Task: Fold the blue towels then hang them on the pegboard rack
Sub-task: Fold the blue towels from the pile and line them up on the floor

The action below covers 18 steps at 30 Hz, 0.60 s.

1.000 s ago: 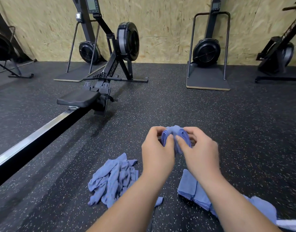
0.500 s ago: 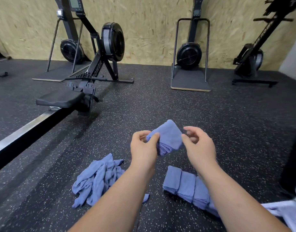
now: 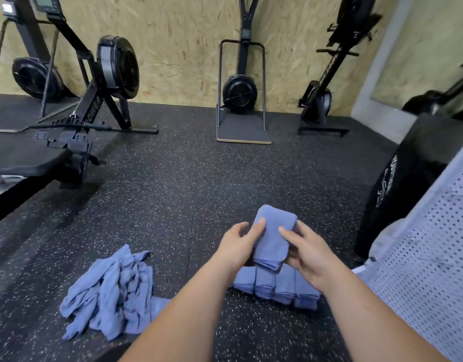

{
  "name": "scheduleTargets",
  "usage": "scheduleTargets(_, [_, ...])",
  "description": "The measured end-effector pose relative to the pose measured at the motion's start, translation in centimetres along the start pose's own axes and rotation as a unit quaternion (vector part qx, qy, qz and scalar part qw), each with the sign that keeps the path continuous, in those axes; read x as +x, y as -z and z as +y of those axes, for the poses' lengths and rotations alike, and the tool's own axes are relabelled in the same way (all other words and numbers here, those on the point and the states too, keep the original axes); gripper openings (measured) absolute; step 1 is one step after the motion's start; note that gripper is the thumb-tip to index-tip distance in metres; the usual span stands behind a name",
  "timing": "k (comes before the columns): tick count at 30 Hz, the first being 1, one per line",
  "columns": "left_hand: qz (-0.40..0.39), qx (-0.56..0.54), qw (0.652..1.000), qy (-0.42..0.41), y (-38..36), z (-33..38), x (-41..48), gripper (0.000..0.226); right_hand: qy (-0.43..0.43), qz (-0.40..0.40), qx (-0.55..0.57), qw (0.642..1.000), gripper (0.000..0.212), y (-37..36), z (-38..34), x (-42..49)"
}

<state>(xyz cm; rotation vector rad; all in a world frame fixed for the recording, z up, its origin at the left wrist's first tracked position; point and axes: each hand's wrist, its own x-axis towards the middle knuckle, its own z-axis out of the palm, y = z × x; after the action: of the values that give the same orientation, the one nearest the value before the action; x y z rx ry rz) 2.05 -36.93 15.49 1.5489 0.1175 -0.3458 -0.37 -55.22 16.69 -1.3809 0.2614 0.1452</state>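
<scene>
A gym: rowing machines [image 3: 105,82] on speckled rubber flooring [image 3: 188,184] against chipboard walls [image 3: 178,43].

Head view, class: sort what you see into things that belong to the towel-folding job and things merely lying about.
Job in hand:
folded towel, held by the left hand and right hand
row of folded towels on the floor
heap of unfolded towels
pegboard rack

Lying about:
rowing machine
upright fan machine
large black bag

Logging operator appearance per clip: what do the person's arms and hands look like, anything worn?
Left forearm and right forearm are bare to the frame edge, no sleeves. The left hand and right hand wear no gloves, rings, watch or wristband.
</scene>
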Motion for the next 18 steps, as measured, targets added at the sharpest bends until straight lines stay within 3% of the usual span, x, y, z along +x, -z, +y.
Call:
scheduleTargets(4, [-0.022,0.124,0.991,-0.036,-2.2,-2.0,-0.6,0.054,-0.014,-0.027,-0.071,0.997,0.038,1.7,0.9,-2.1])
scheduleTargets(9, [0.049,0.098,0.993,-0.038,-4.3,-4.3,0.0,0.034,-0.042,0.005,-0.106,0.994,0.031,2.4,2.6,-1.9])
scheduleTargets(14, [0.056,0.133,0.989,0.023,-4.6,-6.6,3.2,0.043,-0.057,0.047,-0.164,0.984,0.04,3.5,6.3,2.2])
scheduleTargets(18, [-0.03,0.144,0.986,0.077,-5.0,-10.3,5.9,0.069,-0.09,0.122,-0.257,0.954,0.054,5.8,11.0,6.0])
